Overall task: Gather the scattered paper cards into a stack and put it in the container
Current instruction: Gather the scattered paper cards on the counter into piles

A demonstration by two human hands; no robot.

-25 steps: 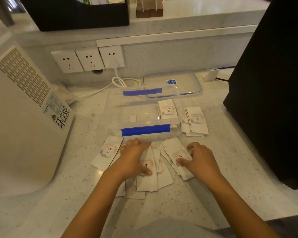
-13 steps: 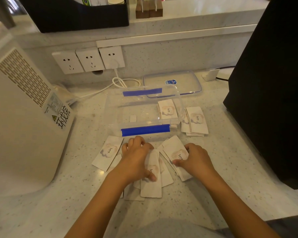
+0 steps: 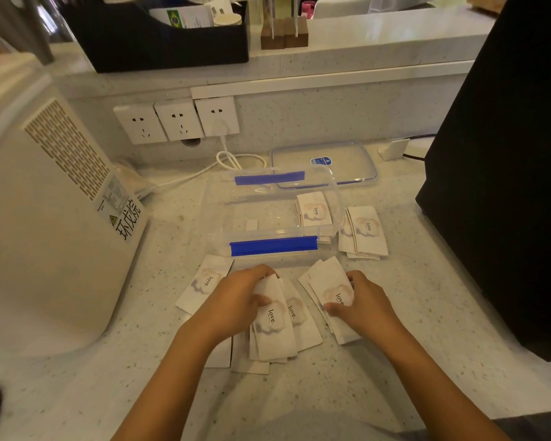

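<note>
Compared with the view a second earlier, the central cards (image 3: 275, 319) have been drawn closer together under the left hand (image 3: 236, 302), with one "love." card now lying uppermost and squarer to the counter's near edge; the fan is judged to be partly consolidated, so that gathering is under way but no single stack has yet been formed. The left hand is shown palm down, wrist bent inward, its fingers curled over the far edge of the central cards and its thumb pressed on the top card: a light pinch on the pile rather than a lift. The right hand (image 3: 361, 308) is laid flat, fingers loosely spread, on a second fan of cards (image 3: 326, 283) just beside the first; nothing is enclosed by it, only held down. One card (image 3: 206, 280) remains apart toward the counter's left. A further group of cards (image 3: 365, 232) rests against the right wall of the clear container (image 3: 272, 245), which stands open toward the counter's back edge, some cards (image 3: 314, 210) already visible inside, its lid (image 3: 323, 165) lying behind it.
</note>
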